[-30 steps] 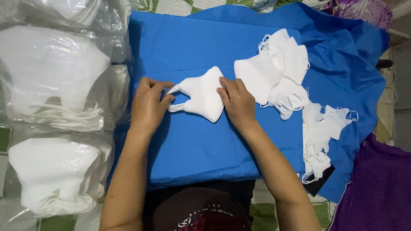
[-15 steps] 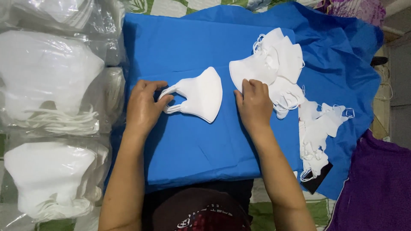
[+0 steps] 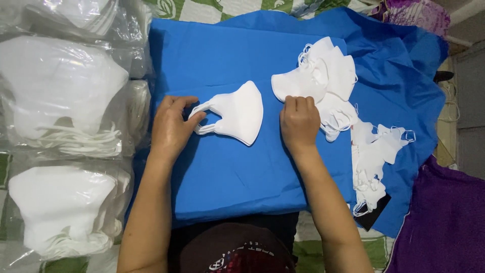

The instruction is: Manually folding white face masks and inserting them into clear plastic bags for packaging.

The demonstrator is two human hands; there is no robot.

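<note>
A folded white face mask lies on a blue cloth. My left hand pinches its ear loops at the mask's left end. My right hand is apart from that mask, to its right, with its fingertips on the lower edge of a mask in a loose pile of white masks. More loose masks trail down the right side of the cloth.
Clear plastic bags packed with white masks are stacked along the left, with another bag below. A purple cloth lies at the lower right. A small black object sits under the loose masks.
My right hand left the folded mask and moved right to the pile of masks. My left hand stayed at the ear loops.
</note>
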